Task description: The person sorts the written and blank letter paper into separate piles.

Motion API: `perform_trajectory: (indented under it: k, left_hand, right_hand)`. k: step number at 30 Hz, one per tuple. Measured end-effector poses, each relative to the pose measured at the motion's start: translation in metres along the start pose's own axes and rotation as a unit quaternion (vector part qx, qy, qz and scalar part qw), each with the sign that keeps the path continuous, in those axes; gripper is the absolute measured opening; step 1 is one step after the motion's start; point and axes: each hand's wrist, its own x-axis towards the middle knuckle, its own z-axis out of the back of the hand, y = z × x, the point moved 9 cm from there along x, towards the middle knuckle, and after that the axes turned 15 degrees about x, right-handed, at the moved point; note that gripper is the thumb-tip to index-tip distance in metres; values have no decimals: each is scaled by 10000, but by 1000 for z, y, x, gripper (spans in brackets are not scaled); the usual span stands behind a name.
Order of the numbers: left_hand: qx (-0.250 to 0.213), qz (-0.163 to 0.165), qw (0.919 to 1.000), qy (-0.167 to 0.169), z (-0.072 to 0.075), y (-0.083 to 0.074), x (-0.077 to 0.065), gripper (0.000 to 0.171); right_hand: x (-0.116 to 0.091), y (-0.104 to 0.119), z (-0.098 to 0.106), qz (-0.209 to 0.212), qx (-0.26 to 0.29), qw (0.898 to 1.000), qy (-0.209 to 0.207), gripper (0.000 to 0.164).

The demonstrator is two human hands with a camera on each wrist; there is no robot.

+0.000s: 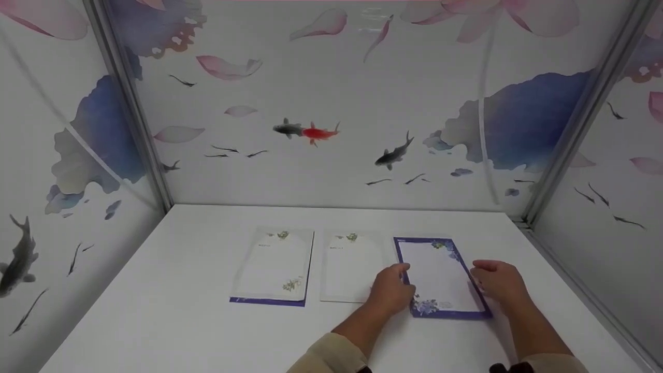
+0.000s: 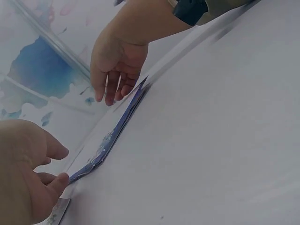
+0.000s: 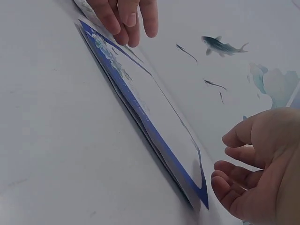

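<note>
A stack of notepaper sheets with a purple-blue border and flower prints (image 1: 440, 277) lies at the right of a row on the white table. My left hand (image 1: 391, 290) is at its left long edge, thumb and fingers loosely bent. In the left wrist view, the left thumb (image 2: 60, 183) meets the near-left corner of the stack. Off the right edge stands my right hand (image 1: 502, 282), its fingers loosely curled and nothing in them. The right wrist view shows a small gap between the right hand (image 3: 253, 164) and the paper. Sheet edges look slightly uneven there.
Left of the bordered stack lies a pale flower-printed stack (image 1: 349, 274), partly covered by the left hand. Further left is another pale stack (image 1: 274, 264) with a blue strip along its bottom edge. Printed panels with fish and petals (image 1: 331, 103) enclose the table (image 1: 181, 311).
</note>
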Motion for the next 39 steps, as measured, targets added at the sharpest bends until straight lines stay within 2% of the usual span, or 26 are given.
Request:
perform_trajectory:
  k: [5,8,14,19,24,33,39]
  left_hand:
    - [-246,70,9996,-70,8,7,3,46]
    - [-290,-39,9994,-183,19,14,5,47]
    - [-138,-326,9988,-352,53,30,13,50]
    - [-120,-432,9977,-500,86,50,18,51]
    - [-211,-453,9973,-534,112,74,21,53]
    - [-27,-50,9972,-744,147,109,19,57]
    - [124,79,9959,-893,160,120,18,57]
  right_hand:
    - [-5,12,-18,181,36,9998,117,58]
    - [-9,23,-36,464,40,9983,347,60]
    - [-13,48,-73,1063,-92,9915,749,62]
    - [-13,63,-102,1256,-131,9880,886,61]
    - [-15,74,-127,1403,-89,9847,1030,60]
    - [-20,88,-159,1489,215,9810,1225,61]
    - [-23,94,-169,1513,281,9797,1286,59]
